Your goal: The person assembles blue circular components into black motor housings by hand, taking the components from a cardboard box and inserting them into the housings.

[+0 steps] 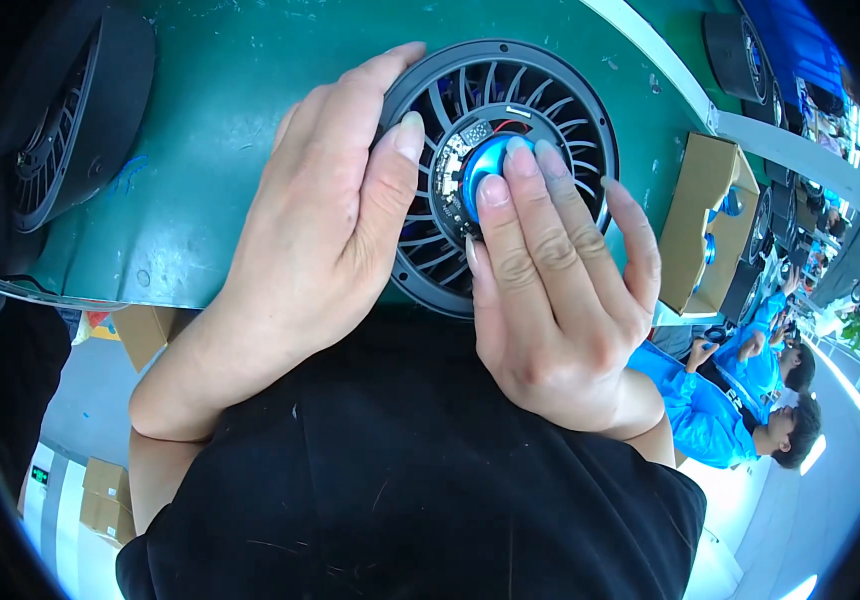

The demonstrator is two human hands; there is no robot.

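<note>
A round black fan with curved blades lies face up on the green worktop. A circuit board and a red wire show at its hub, beside a shiny blue round cap. My left hand grips the fan's left rim, thumb on top and fingers round the outer side. My right hand presses its fingertips on the blue cap, with the thumb low at its near edge and the little finger apart over the right rim. Those fingers hide part of the cap and hub.
Another black fan stands tilted at the far left. To the right, an open cardboard box holds blue parts, beside a white metal rail. More black fans stand beyond it. People in blue jackets are at the right.
</note>
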